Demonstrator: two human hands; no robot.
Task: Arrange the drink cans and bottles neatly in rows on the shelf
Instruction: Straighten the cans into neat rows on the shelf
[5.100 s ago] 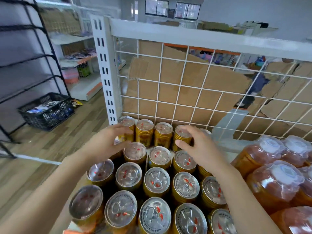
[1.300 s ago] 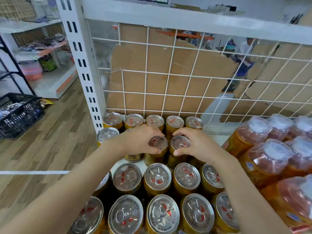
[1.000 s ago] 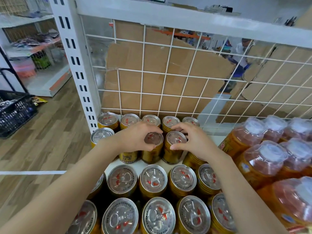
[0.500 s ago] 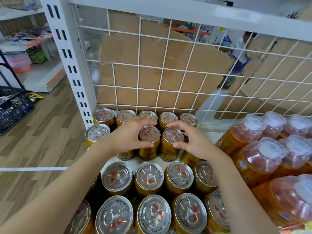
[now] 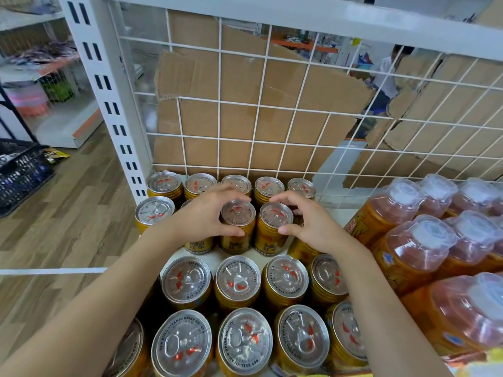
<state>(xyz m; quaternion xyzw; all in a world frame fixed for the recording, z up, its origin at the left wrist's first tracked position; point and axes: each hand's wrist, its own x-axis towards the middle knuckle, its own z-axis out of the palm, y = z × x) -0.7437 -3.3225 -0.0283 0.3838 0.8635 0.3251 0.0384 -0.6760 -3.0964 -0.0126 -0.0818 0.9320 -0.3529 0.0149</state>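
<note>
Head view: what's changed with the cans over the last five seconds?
Both hands moved inward to the second row's middle: left hand now grips the left middle can, right hand the right middle can. That row slid back, baring a shelf strip before the front cans. Back row and bottles unchanged.

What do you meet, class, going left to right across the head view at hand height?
Black basket, white shelf post, left hand, left gold can, right gold can, right hand, wrapped orange bottles.

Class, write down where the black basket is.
In the head view, the basket sits on the wooden floor at the far left edge, left of the white shelf post.
</note>
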